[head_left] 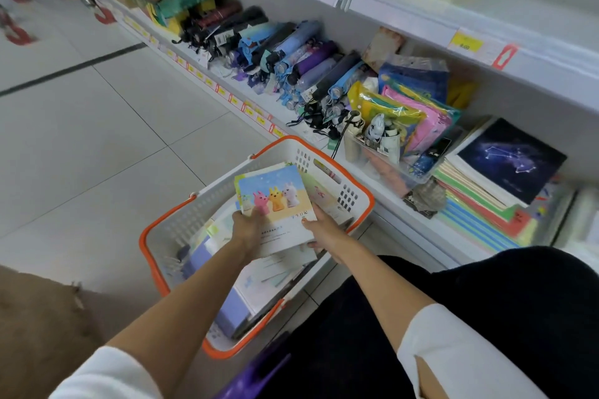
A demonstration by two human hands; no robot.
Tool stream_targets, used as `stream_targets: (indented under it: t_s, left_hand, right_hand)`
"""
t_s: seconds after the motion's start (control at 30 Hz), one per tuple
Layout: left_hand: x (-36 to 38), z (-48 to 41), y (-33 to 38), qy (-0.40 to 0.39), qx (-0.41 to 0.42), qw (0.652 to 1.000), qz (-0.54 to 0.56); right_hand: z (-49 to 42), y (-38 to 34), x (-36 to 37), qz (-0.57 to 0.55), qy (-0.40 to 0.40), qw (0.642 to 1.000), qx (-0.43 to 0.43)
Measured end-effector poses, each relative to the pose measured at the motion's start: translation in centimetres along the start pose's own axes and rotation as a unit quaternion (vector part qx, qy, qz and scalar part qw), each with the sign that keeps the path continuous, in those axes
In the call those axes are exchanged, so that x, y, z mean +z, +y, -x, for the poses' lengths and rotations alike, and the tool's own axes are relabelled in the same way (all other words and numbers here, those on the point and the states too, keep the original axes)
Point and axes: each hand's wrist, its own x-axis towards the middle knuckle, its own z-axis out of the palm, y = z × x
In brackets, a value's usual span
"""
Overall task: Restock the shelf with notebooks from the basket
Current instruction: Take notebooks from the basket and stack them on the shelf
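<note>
We are lifting a small stack of notebooks (275, 204) out of the basket (353, 194), our left hand (246, 230) and right hand (324, 233) clamped on its edges. Next we are likely carrying it right to the shelf's notebook pile (499, 178).

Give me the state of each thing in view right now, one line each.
Left hand: gripping the notebook stack's left edge.
Right hand: gripping the stack's right edge.
Notebook stack: held over the basket.
Basket: on the floor, still holding notebooks.
Shelf notebook pile: stacked flat, constellation cover on top.
</note>
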Motion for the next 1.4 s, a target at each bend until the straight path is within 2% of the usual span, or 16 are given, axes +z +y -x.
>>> stream_targets:
  t_s: [0.07,0.17,0.27,0.33,0.5,0.67,0.73,0.83,1.13,1.23,1.4]
  left_hand:
    - [1.4,0.4,0.8,0.004,0.025,0.999,-0.028]
    - [3.9,1.7,3.0,0.013,0.072,0.996,-0.042]
    - [6.6,3.8,6.1,-0.01,0.16,0.986,-0.045]
    - [8.6,5.3,8.6,-0.036,0.217,0.975,-0.039]
    - [14.5,9.6,14.7,-0.127,0.326,0.936,-0.034]
    - [21.6,14.8,20.9,-0.216,0.436,0.868,-0.102]
    - [24.4,16.7,22.9,-0.244,0.441,0.853,-0.137]
    - [28.4,19.4,25.1,-0.305,0.426,0.843,-0.12]
    - [39.0,24.3,28.2,-0.334,0.439,0.822,-0.139]
    - [42.0,25.2,28.6,-0.348,0.435,0.818,-0.143]
    - [46.9,26.3,29.2,-0.346,0.414,0.83,-0.139]
  right_hand:
    - [0.7,-1.3,-1.1,-0.003,0.031,0.999,-0.02]
    - [2.0,-3.5,-3.8,-0.003,0.131,0.989,-0.063]
    - [3.9,-5.6,-6.7,0.038,0.214,0.972,-0.094]
    - [5.4,-6.6,-8.6,0.023,0.254,0.96,-0.116]
    - [10.2,-9.0,-13.9,-0.077,0.376,0.907,-0.172]
    - [15.9,-10.6,-20.5,-0.182,0.469,0.84,-0.203]
    - [18.2,-11.1,-23.3,-0.199,0.488,0.824,-0.209]
    - [20.9,-11.5,-27.5,-0.215,0.517,0.802,-0.205]
    - [25.3,-11.3,-36.9,-0.256,0.582,0.749,-0.186]
    - [26.0,-10.7,-39.6,-0.259,0.592,0.741,-0.181]
    - [27.3,-10.1,-44.3,-0.222,0.614,0.736,-0.18]
